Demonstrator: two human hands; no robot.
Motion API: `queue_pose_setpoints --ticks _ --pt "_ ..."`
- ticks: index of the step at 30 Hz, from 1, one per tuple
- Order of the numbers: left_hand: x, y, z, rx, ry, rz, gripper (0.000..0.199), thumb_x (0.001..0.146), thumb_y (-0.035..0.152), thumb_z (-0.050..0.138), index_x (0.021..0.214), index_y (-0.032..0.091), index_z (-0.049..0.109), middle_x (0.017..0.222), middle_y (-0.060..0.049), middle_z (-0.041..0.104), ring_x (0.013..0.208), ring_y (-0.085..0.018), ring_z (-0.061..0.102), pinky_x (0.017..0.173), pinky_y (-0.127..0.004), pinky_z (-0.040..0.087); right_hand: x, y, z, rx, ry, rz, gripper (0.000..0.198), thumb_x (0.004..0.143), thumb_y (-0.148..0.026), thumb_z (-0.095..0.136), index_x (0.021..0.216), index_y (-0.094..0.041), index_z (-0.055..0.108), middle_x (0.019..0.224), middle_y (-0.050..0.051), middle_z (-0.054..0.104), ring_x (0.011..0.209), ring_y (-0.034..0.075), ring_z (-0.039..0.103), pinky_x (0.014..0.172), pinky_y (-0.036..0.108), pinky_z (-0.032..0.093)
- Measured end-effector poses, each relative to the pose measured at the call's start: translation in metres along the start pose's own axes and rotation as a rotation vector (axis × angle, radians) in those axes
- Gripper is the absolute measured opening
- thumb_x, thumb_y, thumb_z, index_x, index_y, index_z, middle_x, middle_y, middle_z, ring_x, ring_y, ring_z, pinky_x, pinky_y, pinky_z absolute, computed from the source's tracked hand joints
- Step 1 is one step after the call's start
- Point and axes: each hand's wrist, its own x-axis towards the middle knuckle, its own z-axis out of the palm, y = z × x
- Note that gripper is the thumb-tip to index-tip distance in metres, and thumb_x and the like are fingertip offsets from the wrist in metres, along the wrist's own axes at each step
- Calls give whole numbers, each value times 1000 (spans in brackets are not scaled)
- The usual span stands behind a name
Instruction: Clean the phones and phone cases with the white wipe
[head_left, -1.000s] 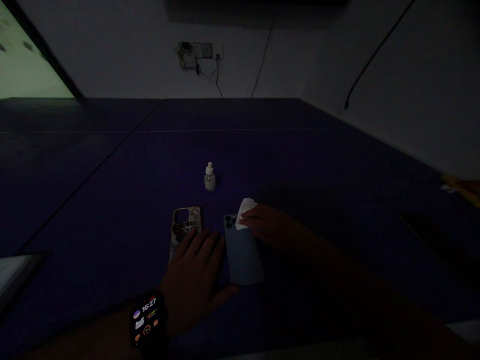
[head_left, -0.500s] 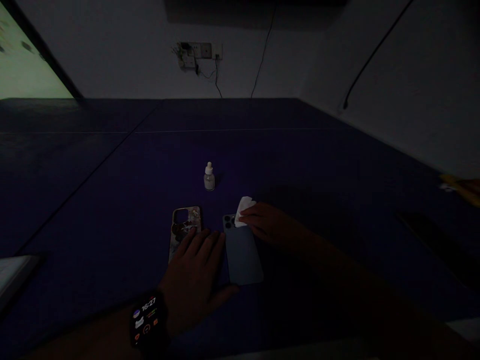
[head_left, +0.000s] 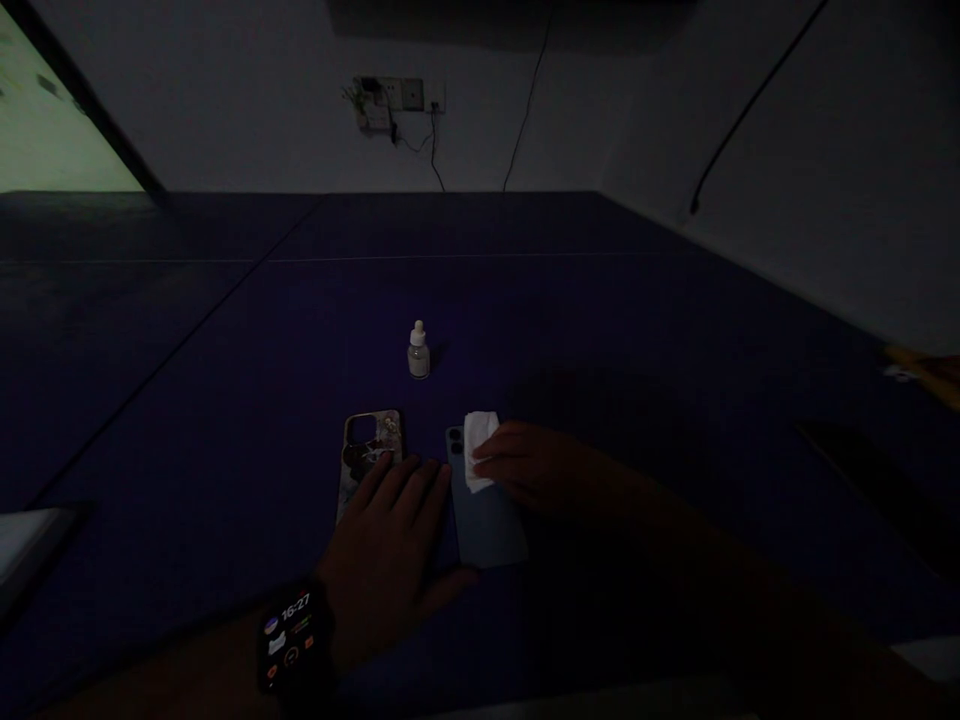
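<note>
A blue-grey phone (head_left: 487,530) lies back side up on the dark blue surface, its camera lenses partly covered. My right hand (head_left: 536,465) is closed on a folded white tissue (head_left: 480,440) and presses it against the phone's upper back. Fingers spread, my left hand (head_left: 390,540) rests flat along the phone's left side, with its thumb by the phone's lower edge. Partly under that hand is a patterned phone case (head_left: 371,440). Beyond both stands a small dropper bottle (head_left: 418,357) with a white top.
At the left edge lies a white, flat box-like object (head_left: 34,540). A dark flat object (head_left: 862,480) is on the right, with something yellow (head_left: 930,375) beyond it. Sockets with cables (head_left: 397,97) are on the far wall. The room is dim.
My right hand has drawn the tissue slightly down the phone's back, and the tissue now lies flatter. My left hand has stayed in place.
</note>
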Motion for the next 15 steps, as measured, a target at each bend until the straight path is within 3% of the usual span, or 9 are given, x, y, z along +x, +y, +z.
queue_pose_setpoints --ticks 3,8,13,15 --pt "0 0 0 -2 4 -5 85 89 76 50 144 12 51 140 -16 62 129 -37 56 114 -58 38 -1 2 1 -59 37 104 32 93 -4 56 117 -17 72 117 11 74 109 22 68 97 39 56" --pt "0 0 -1 14 7 7 84 90 75 49 144 12 52 140 -16 62 129 -36 56 113 -58 38 -1 -5 0 9 -47 -29 25 95 -11 58 113 -17 74 118 11 74 114 21 66 101 39 54" --pt "0 1 -1 -3 18 -3 86 88 75 52 144 10 52 139 -17 63 129 -37 55 112 -59 38 0 -5 -5 -58 18 121 28 93 -6 56 111 -15 74 112 12 75 107 22 68 96 39 57" --pt "0 1 -1 -4 23 0 86 88 75 53 143 10 52 139 -17 63 128 -37 55 112 -59 38 0 -7 -8 -24 -4 107 25 94 -9 57 110 -17 75 112 10 75 106 21 69 95 38 57"
